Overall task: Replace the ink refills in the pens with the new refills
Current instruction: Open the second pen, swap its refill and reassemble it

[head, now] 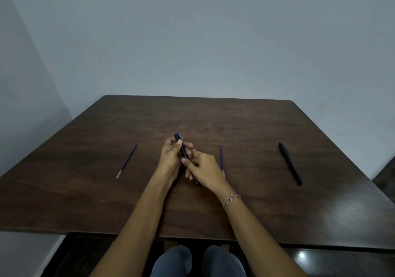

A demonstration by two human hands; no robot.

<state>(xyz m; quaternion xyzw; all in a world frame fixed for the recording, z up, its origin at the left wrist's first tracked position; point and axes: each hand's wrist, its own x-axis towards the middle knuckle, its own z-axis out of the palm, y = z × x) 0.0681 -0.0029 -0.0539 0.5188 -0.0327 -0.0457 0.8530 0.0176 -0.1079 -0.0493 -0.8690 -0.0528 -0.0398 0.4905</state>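
The person is sitting at the dark wooden table (213, 212), both arms reaching out over it. The right hand (204, 167) is pinching the near end of a dark pen (184, 151), while the left hand (171, 159) is closing round its far end, likely so the barrel can be twisted apart. A refill (221, 158) is lying just right of the hands, another refill (127, 161) well to the left, and a black pen (290, 163) is waiting far right. No containers are in sight.
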